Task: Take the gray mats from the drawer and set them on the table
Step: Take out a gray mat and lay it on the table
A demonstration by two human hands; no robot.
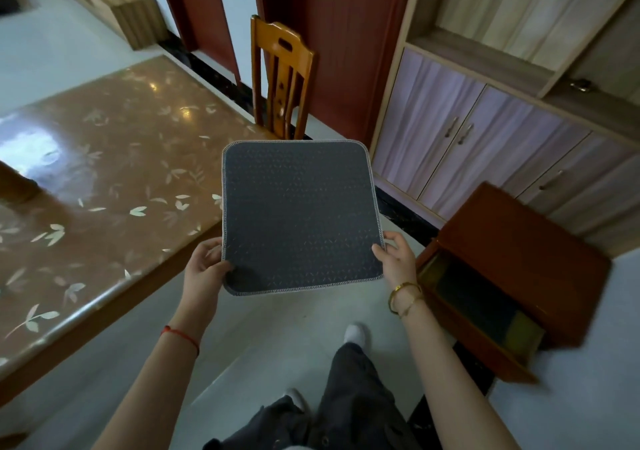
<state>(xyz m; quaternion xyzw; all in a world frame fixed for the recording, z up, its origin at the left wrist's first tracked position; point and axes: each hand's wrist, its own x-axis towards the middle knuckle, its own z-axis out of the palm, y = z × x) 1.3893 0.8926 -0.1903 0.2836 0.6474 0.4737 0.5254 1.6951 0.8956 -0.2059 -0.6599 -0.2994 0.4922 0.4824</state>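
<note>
The left hand (204,271) and right hand (398,260) each grip a near corner of the gray mat (298,214), fingers (394,238) curled round its edge, holding it flat in the air. Left of the fingers lies the desk (104,172). To their right is the open drawer (485,304), with something dark inside. Beyond stands a chair (280,78).

a dark gray mat (298,214), square with rounded corners and pale stitched edging, is held flat in mid-air at centre. the glossy table (104,179) lies at 9 o'clock. the drawer (491,331) stands open at 4 o'clock.
</note>
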